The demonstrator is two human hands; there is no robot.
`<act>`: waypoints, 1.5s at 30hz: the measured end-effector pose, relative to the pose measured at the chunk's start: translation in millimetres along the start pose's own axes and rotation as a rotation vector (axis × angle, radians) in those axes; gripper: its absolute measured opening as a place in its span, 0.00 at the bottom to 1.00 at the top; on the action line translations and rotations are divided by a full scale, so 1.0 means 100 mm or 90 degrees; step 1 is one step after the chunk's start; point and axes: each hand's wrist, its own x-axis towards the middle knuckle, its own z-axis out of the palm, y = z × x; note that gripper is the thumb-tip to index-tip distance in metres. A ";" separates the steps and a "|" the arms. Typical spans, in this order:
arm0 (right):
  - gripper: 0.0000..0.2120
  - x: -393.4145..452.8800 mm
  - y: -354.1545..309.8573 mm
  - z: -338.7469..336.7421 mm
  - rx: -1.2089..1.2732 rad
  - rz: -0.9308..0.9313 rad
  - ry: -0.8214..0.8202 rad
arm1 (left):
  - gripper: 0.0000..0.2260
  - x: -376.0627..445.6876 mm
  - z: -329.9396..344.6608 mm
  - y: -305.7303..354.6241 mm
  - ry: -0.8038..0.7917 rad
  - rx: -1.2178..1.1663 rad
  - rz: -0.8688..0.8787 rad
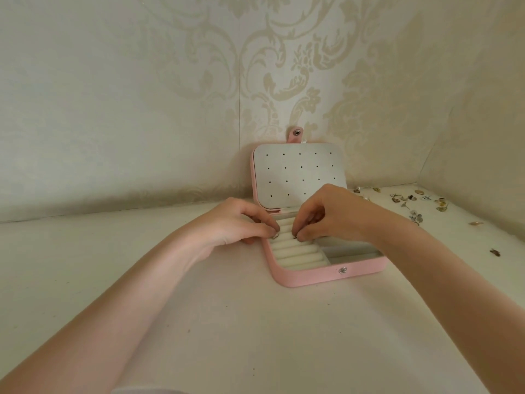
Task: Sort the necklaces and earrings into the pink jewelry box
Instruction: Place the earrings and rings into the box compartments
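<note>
Both grips pinch small silvery earrings, left hand point(238, 220) and right hand point(326, 214) over the cream padded rolls point(295, 251) running crosswise in the open pink jewelry box point(312, 275), while loose earrings point(414, 203) lie scattered on the bench nearer the right hand.

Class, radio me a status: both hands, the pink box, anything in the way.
Left hand and right hand each pinch a small earring over ring rolls. Pink jewelry box open. Loose earrings wait right. Nothing blocking.
</note>
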 end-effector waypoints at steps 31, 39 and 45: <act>0.01 0.44 -0.30 0.16 -0.060 0.073 -0.051 | 0.05 0.11 -0.02 -0.08 0.040 -0.133 -0.048; 0.03 0.43 -0.25 0.22 -0.062 0.066 0.032 | 0.05 0.10 -0.02 -0.07 0.041 -0.133 -0.050; 0.03 0.39 -0.19 0.18 0.022 0.063 0.037 | 0.03 0.07 -0.02 -0.04 0.060 -0.093 -0.029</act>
